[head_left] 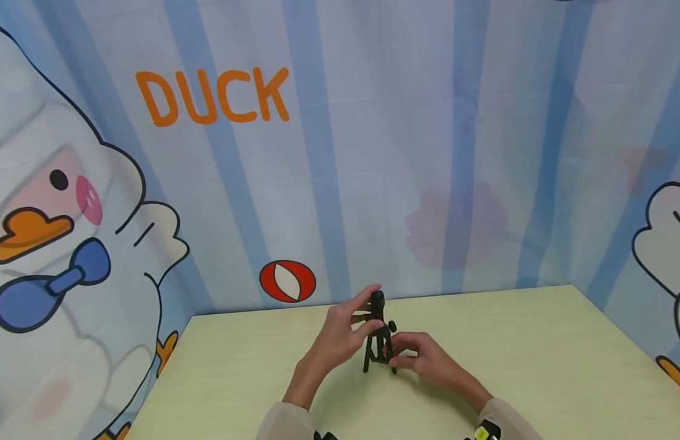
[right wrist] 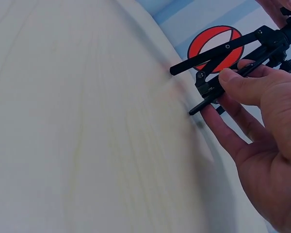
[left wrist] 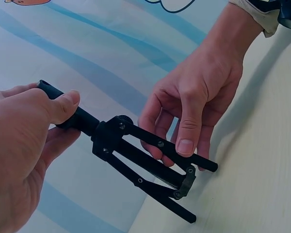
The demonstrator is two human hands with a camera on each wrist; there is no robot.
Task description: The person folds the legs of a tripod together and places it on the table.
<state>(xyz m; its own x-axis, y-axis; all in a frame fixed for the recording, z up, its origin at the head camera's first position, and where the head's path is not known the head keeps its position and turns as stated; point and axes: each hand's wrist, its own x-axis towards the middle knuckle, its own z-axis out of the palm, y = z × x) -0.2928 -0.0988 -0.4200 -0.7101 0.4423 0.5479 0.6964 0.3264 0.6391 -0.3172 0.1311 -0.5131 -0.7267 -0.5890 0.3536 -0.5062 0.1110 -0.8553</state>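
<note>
A small black tripod with partly spread legs stands upright between the two hands in the head view. Around its upper column, the left hand grips with thumb and fingers, as the left wrist view also shows on the tripod's tube. Lower down, the right hand pinches one leg between thumb and fingers. In the right wrist view the right hand's thumb lies along that leg, and the leg tips point away from the palm. A round knob sticks out at the column's side.
The pale wooden table spreads out under the hands. Behind it hangs a blue-striped cloth backdrop with a duck drawing and orange letters. Side cloths rise at the table's left and right edges.
</note>
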